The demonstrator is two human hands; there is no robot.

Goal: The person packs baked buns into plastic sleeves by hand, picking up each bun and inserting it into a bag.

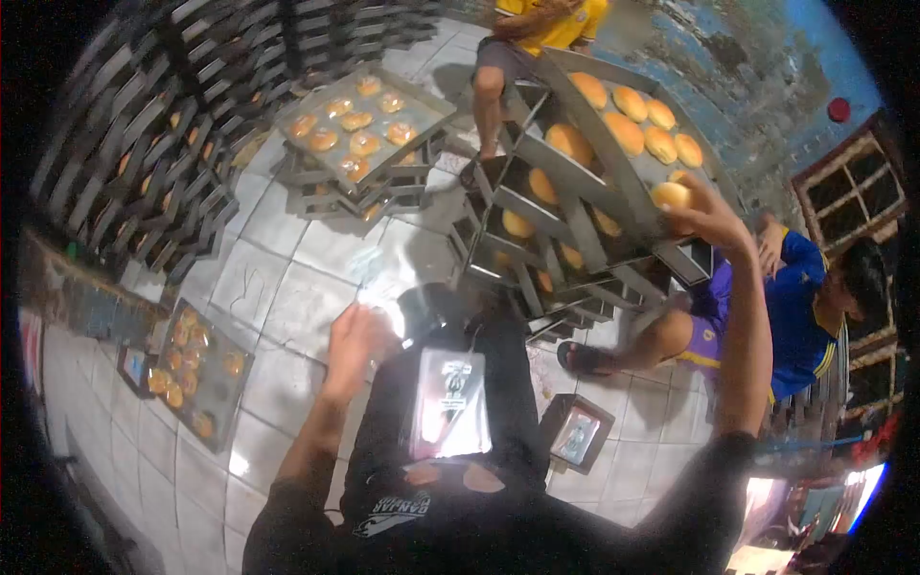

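My right hand [714, 222] is closed around a golden round bun [672, 195] at the near edge of a metal tray [704, 172]. More bare buns [629, 103] lie in rows on that tray, which tops a stack of trays. Over my lap, my left hand [358, 343] is closed on a shiny clear plastic bag [385, 302]; motion and glare blur its fingers and the bag. A pile of printed clear bags [448, 402] rests on my lap.
Trays with wrapped buns stand stacked [402, 144] ahead left; another tray [225, 383] lies on the tiled floor at left. A box of printed bags [581, 433] sits right of my legs. Two people sit nearby, one in yellow [551, 24], one in blue [800, 316].
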